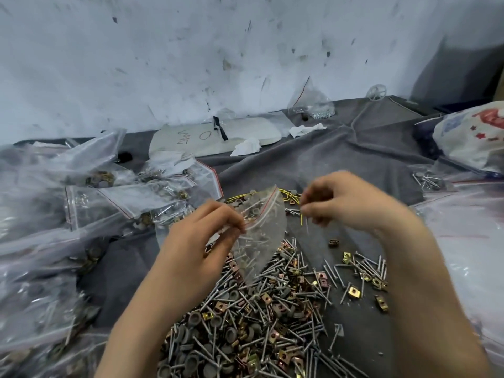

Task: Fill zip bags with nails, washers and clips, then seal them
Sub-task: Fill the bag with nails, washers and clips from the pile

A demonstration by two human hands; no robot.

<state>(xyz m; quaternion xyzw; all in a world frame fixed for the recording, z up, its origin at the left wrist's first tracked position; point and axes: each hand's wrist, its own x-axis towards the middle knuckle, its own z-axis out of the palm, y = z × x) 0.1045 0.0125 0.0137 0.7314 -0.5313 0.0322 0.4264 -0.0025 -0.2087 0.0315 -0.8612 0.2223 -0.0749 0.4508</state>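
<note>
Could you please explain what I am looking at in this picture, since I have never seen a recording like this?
There is no machine here. This is one picture from a camera worn on a person's head, looking down at their two bare hands. The left hand pinches a clear zip bag with a red stripe near its mouth. The right hand hovers beside it with fingertips pinched together; what they hold is too blurred to tell. Below, on a grey cloth, lies a loose pile of nails, grey washers and brass-coloured clips. Filled bags are heaped at the left.
</note>
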